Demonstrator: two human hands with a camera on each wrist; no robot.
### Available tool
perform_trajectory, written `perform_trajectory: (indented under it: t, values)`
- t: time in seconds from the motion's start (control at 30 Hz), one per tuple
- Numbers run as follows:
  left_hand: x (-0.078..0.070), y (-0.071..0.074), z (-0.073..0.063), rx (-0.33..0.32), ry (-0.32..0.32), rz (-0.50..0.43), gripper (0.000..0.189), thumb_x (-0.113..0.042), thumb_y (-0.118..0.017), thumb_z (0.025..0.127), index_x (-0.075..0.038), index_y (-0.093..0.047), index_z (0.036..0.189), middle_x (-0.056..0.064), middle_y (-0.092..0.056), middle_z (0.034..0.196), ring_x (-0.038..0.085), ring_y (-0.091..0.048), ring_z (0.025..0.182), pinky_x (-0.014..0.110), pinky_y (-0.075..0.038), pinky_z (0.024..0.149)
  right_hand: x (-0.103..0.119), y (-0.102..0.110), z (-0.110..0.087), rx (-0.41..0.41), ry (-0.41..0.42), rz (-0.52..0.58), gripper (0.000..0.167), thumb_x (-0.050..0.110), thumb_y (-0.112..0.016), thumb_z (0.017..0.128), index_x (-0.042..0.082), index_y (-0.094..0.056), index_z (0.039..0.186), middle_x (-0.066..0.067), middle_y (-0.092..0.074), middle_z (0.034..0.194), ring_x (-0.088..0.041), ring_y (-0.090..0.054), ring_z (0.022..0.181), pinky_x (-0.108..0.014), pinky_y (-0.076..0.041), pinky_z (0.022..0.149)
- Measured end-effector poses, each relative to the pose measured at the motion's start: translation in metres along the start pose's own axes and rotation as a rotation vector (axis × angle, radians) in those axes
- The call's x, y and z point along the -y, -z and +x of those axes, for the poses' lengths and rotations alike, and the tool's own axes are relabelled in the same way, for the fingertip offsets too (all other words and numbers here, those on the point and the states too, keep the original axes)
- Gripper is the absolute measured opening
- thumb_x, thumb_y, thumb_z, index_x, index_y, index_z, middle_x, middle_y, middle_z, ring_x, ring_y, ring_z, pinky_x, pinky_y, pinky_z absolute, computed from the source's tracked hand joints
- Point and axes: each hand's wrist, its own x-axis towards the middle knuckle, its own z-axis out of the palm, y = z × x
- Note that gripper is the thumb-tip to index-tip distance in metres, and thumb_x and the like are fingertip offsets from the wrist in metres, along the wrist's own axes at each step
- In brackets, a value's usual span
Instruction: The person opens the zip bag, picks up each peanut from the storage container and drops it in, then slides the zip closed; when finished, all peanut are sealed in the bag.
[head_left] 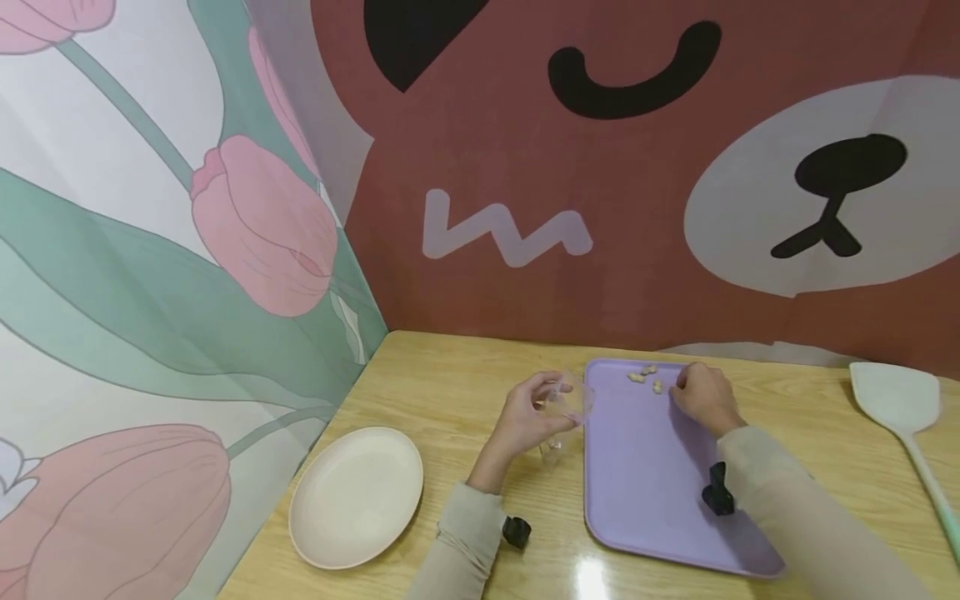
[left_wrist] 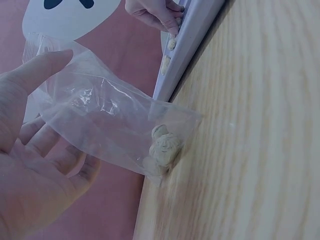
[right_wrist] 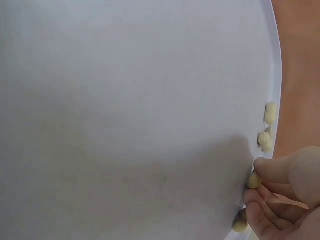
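In the head view, taking the middle of the lavender tray as the clock's centre, a few loose peanuts lie at 12 o'clock by its far rim, the right hand is at 1 o'clock beside them, its fingers bent in, and the left hand is between 9 and 10, off the tray, curled around a clear plastic bag. A plate sits at about 9 o'clock, well apart, with nothing on it; a spatula lies between 2 and 3. In the left wrist view, the left hand, between 8 and 9 o'clock, holds the upper part of the bag with thumb on one side and fingers on the other, while a clump of peanuts rests in the bag's lower end, just below the centre. The right hand shows at 12 o'clock, by the tray's edge. In the right wrist view, that hand, at 4 o'clock, has a narrow grip: thumb and fingertips pinch a single peanut at the rim, with others at 3 o'clock and another at 5, all spaced along the edge. The work looks partway along, as I judge it: several peanuts are out on the tray, one is between the fingers, and the clump is left in the bag; whether the pinched one is being placed or lifted, I cannot tell.
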Motion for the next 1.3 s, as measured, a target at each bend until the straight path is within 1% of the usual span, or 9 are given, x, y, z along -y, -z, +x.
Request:
perform_trajectory:
  t: [0.13,0.2,0.33,0.43,0.6,0.7,0.93,1.07,1.3]
  values:
    - [0.001,0.002,-0.001,0.002,0.009,0.007,0.061,-0.015,-0.085,0.079,-0.010,-0.058,0.134,-0.004,-0.071,0.117,0.013,-0.060,0.106,0.042,-0.045,0.094,0.008,0.003,0.000,-0.048,0.059,0.002,0.017,0.003,-0.065,0.088,-0.014,-0.068,0.089,-0.019,-0.066,0.077,-0.026,-0.058,0.067,-0.039,-0.049,0.059]
    - [0.002,0.003,-0.002,0.001,0.013,0.008,0.061,-0.015,-0.085,0.079,-0.010,-0.058,0.134,-0.002,-0.071,0.118,0.013,-0.060,0.106,0.044,-0.045,0.094,0.019,0.007,0.000,-0.084,0.120,0.001,0.016,0.002,-0.066,0.088,-0.014,-0.069,0.089,-0.021,-0.067,0.079,-0.028,-0.060,0.068,-0.041,-0.050,0.060]
    - [0.003,0.004,-0.003,-0.001,0.021,0.007,0.061,-0.014,-0.084,0.078,-0.010,-0.058,0.134,0.005,-0.070,0.119,0.014,-0.060,0.105,0.048,-0.045,0.093,0.055,0.019,-0.007,-0.134,0.255,0.019,0.013,-0.001,-0.066,0.087,-0.014,-0.070,0.091,-0.025,-0.070,0.086,-0.035,-0.066,0.076,-0.047,-0.054,0.065]
    - [0.002,0.004,-0.004,-0.007,0.025,0.009,0.061,-0.014,-0.084,0.078,-0.011,-0.059,0.133,0.004,-0.070,0.119,0.012,-0.060,0.103,0.048,-0.046,0.091,0.088,0.026,-0.017,-0.179,0.368,0.041,0.011,-0.003,-0.067,0.086,-0.012,-0.072,0.092,-0.024,-0.070,0.087,-0.037,-0.067,0.079,-0.049,-0.055,0.069]
    - [0.001,0.003,-0.003,-0.004,0.035,0.003,0.061,-0.014,-0.085,0.078,-0.011,-0.059,0.133,0.000,-0.071,0.117,0.010,-0.061,0.102,0.047,-0.047,0.090,0.133,0.026,-0.035,-0.246,0.530,0.021,0.008,-0.003,-0.074,0.083,-0.007,-0.073,0.090,-0.013,-0.064,0.080,-0.028,-0.064,0.074,-0.042,-0.055,0.065]
    - [0.000,0.004,-0.003,0.003,0.034,0.005,0.062,-0.014,-0.084,0.078,-0.010,-0.058,0.134,-0.004,-0.071,0.116,0.010,-0.061,0.102,0.047,-0.047,0.090,0.152,0.025,-0.045,-0.265,0.590,0.018,0.009,-0.003,-0.077,0.081,-0.005,-0.073,0.089,-0.009,-0.061,0.078,-0.024,-0.063,0.072,-0.038,-0.054,0.063]
    - [-0.002,0.004,0.000,0.013,0.017,0.014,0.060,-0.015,-0.084,0.079,-0.011,-0.059,0.133,0.001,-0.069,0.120,0.014,-0.062,0.106,0.051,-0.048,0.090,0.171,0.022,-0.057,-0.206,0.623,0.025,0.008,0.001,-0.078,0.082,-0.001,-0.073,0.088,-0.004,-0.060,0.078,-0.019,-0.060,0.071,-0.035,-0.052,0.063]
    - [-0.002,0.003,0.001,0.011,0.020,0.026,0.061,-0.014,-0.083,0.079,-0.010,-0.058,0.134,0.003,-0.068,0.123,0.012,-0.061,0.107,0.046,-0.049,0.089,0.173,0.019,-0.059,-0.167,0.613,0.026,0.009,0.003,-0.079,0.082,-0.001,-0.074,0.089,-0.003,-0.063,0.079,-0.018,-0.060,0.072,-0.036,-0.052,0.065]
    - [-0.003,0.002,0.000,0.012,0.015,0.017,0.059,-0.014,-0.084,0.079,-0.011,-0.059,0.132,0.002,-0.068,0.122,0.011,-0.061,0.103,0.043,-0.051,0.086,0.170,0.018,-0.060,-0.165,0.594,0.023,0.010,0.004,-0.080,0.082,-0.001,-0.074,0.088,-0.005,-0.064,0.080,-0.020,-0.061,0.073,-0.037,-0.053,0.065]
